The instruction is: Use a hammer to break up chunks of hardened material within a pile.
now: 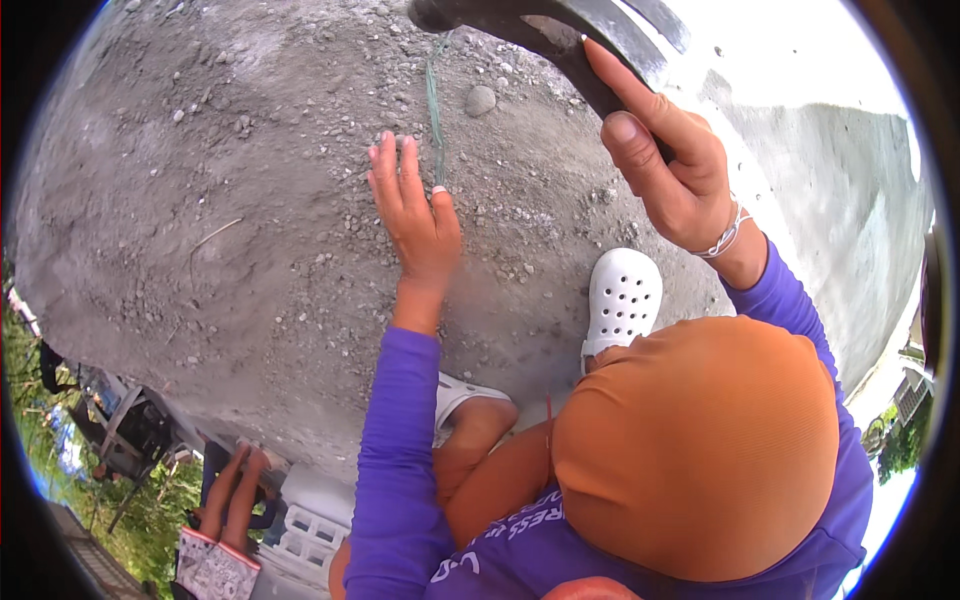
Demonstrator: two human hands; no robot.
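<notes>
My right hand (680,165) is closed around a dark, curved tool (575,50) with a rounded end, held up near the top edge. The tool is cut off by the frame, so its exact kind is unclear. Over the rough grey ground (300,260) my left hand (412,215) hovers or rests with its fingers stretched out. A green string (434,95) runs down the ground to my left thumb; whether the hand touches it I cannot tell. Small stones lie about, among them a round pebble (480,100).
White clogs on my feet, one (625,295) in front and one (460,390) partly hidden. Orange cloth (700,450) covers much of the lower right. At lower left, a person in patterned shorts (215,570) is beside grey hollow blocks (305,540). Smoother grey surface (830,190) slopes away at right.
</notes>
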